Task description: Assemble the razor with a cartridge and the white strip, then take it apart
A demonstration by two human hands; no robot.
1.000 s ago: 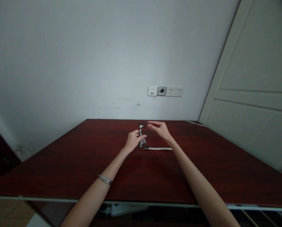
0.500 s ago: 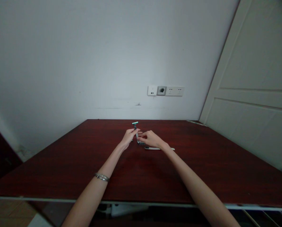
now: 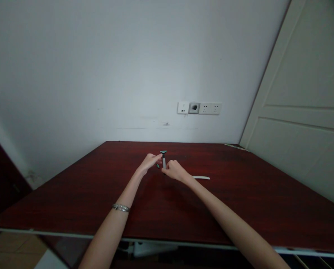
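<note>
A razor with a pale handle and a green-and-black head stands nearly upright between my hands, over the middle of the table. My right hand is closed round the lower handle. At the neck just below the head, the thumb and fingers of my left hand pinch the razor. Under the left fingers lies a small dark-and-green piece, too small to make out. A slim white stick lies beyond my right wrist, its left end hidden behind it.
The dark red wooden table reaches back to a white wall with a row of sockets. A white panelled door stands along the right side. Pale items sit below the table's front edge.
The razor has come down a little, and my right hand has closed on its lower handle. My left hand has shifted slightly left. The small dark-and-green piece shows more clearly.
</note>
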